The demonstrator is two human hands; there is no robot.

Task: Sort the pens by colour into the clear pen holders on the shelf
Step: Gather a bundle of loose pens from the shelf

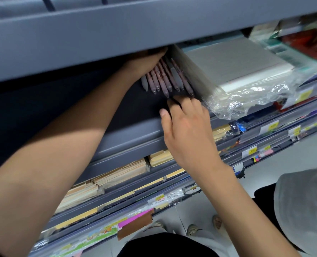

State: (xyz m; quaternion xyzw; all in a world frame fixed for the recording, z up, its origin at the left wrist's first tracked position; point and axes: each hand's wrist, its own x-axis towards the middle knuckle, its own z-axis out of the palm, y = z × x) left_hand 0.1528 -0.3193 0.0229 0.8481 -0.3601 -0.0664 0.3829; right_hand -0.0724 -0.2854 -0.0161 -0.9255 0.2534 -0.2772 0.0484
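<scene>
Several dusky pink pens [165, 80], with two pale grey ones among them, lie side by side on the dark shelf [128, 108], tips pointing toward me. My left hand [144, 61] reaches under the upper shelf and rests over the pens' far ends, fingers curled around the bundle. My right hand [187, 127] is just in front of the tips, fingers bent and touching the shelf at the nearest pens. A clear divider wall [191, 71] stands along the right side of the pens. No other holder shape is visible.
The grey upper shelf edge [117, 34] hangs low over the pens. A shrink-wrapped white paper pack [237, 71] lies to the right of the divider. Lower shelves hold envelopes [117, 175], sticky notes and yellow price tags. Feet show on the floor below.
</scene>
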